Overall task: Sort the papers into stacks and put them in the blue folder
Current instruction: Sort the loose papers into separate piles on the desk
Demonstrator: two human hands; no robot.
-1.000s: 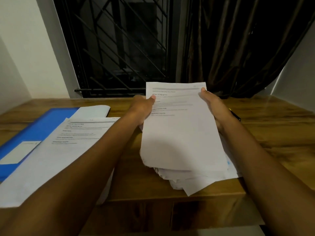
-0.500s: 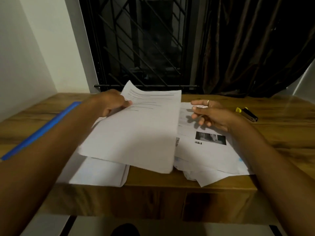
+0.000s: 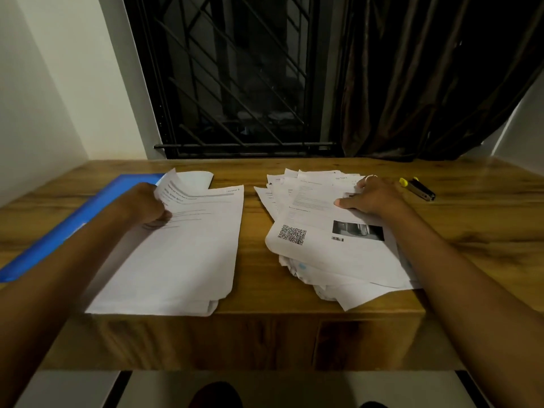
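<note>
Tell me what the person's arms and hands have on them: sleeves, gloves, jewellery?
Left hand: nothing worn, and no sleeve, glove or watch shows along the visible forearm. Right hand: the same, except for a thin pale ring on one finger.

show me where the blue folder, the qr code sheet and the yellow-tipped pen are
blue folder (image 3: 53, 231), head view, on its bare cover
qr code sheet (image 3: 332, 257), head view, on the blank lower part
yellow-tipped pen (image 3: 419, 189), head view, on its dark body
</note>
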